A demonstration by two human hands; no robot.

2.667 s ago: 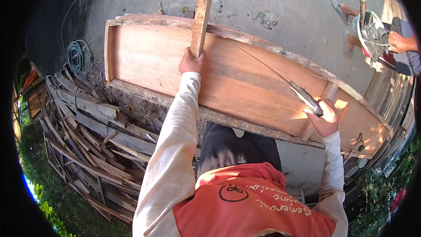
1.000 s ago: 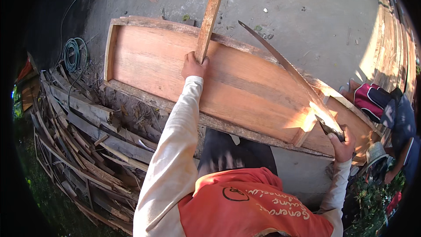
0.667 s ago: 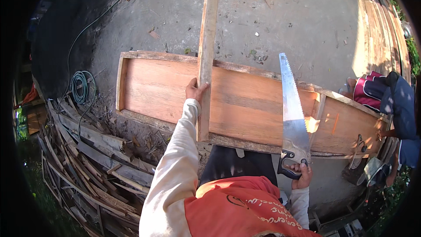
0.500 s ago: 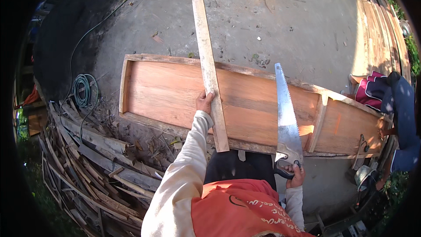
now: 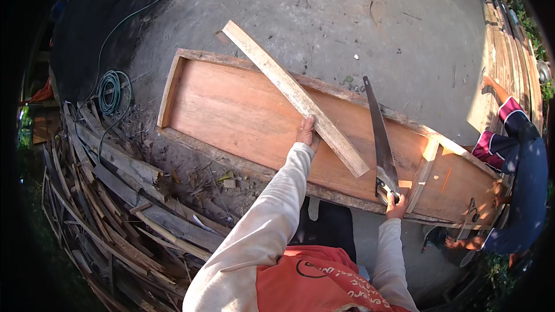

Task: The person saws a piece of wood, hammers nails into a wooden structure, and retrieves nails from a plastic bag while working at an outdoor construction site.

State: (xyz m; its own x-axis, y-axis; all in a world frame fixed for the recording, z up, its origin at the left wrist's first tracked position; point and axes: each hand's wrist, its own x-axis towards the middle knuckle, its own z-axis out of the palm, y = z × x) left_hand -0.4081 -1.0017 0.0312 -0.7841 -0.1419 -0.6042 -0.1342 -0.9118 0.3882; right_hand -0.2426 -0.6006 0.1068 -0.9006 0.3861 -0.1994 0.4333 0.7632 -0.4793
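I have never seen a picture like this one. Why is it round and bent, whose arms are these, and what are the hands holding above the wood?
The camera is worn on a person's head and looks down through a very wide lens, so straight edges bend near the rim. The two long-sleeved arms rising from the bottom belong to that person. The left hand presses on a pale wooden plank that lies slanted across a long, shallow wooden frame on the concrete ground. The right hand grips the handle of a handsaw, whose blade points away over the frame. At the left are a pile of scrap timber and a coiled cable. At the right edge crouches another person.
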